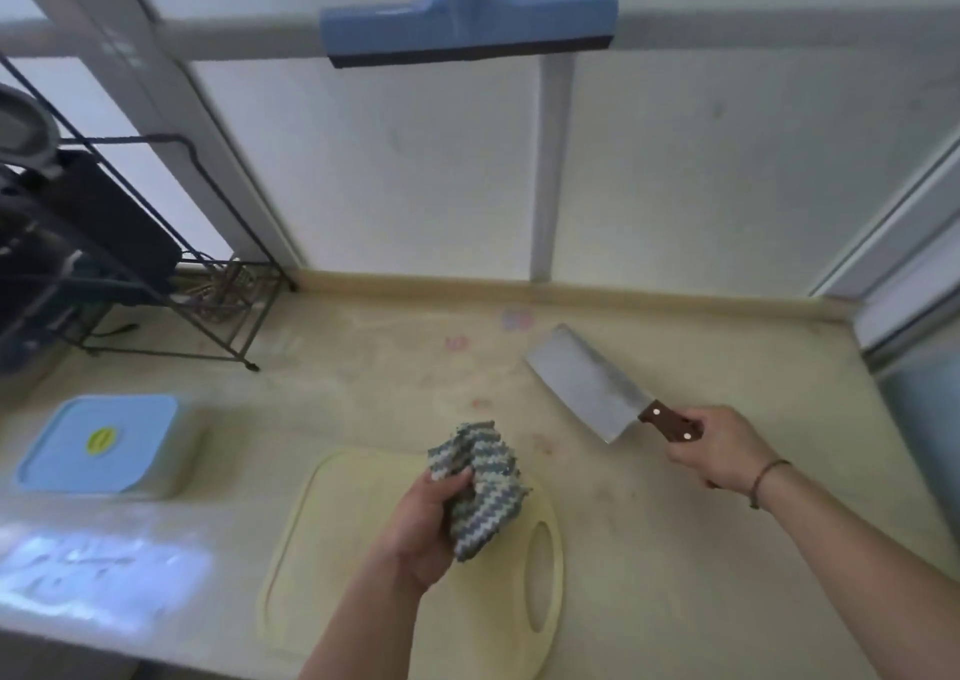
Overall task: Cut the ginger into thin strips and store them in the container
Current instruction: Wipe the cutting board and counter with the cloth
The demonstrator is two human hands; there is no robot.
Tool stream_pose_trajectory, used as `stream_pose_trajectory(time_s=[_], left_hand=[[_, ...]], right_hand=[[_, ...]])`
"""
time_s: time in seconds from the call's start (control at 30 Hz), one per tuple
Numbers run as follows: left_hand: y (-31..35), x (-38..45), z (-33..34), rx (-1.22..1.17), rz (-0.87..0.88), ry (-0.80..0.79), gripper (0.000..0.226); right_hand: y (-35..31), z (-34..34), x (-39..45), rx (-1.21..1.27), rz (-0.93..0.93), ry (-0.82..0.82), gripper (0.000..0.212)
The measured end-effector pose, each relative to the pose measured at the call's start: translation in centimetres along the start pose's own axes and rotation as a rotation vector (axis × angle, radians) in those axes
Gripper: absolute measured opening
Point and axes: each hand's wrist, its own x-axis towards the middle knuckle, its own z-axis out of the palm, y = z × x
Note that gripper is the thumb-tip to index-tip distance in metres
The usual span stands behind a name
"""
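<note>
Right hand: the right hand (719,453) is wrapped around the wooden handle of a cleaver (592,387), whose blade points up and away to the hand's left, seemingly held above the counter (675,549).
Left hand: the left hand (431,528) clutches a bunched blue-and-white cloth (480,492), fingers and thumb curled into its folds, over the far part of the cutting board (332,534).
Cutting board: pale yellow, lying under and in front of the left hand, its oval handle hole to that hand's right; I see nothing on its surface.
Ginger: not in view anywhere, neither whole nor in strips.
Container: the container (104,445) with its blue lid on sits well off to the left of the left hand, on the counter.
Other things: a dark wire rack (156,242) stands beyond the container, and a blue squeegee (467,24) hangs on the wall far above both hands.
Step in hand: judging from the closed container, bare board and cloth, the cutting and storing look done and this is clean-up, probably wiping the blade; it could equally be preparation.
Next move: bringing cloth and blade together calls for wiping from the spine side, keeping fingers off the edge and the grip on the handle firm.
</note>
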Motion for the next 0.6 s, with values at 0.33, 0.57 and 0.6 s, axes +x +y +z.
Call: stream_pose_trajectory(time_s=[0.33,0.57,0.6], left_hand=[[0.4,1.3,0.5,0.030,-0.082,0.011,0.043],[1.6,0.6,1.2,0.047,-0.045,0.047,0.044],[1.7,0.6,1.2,0.051,-0.047,0.041,0.045]], right_hand=[[2.6,-1.1,3.3,-0.110,-0.007,0.044,0.026],[2.3,-1.4,3.1,-0.181,-0.071,0.072,0.024],[2.3,-1.4,3.0,-0.205,-0.075,0.090,0.024]])
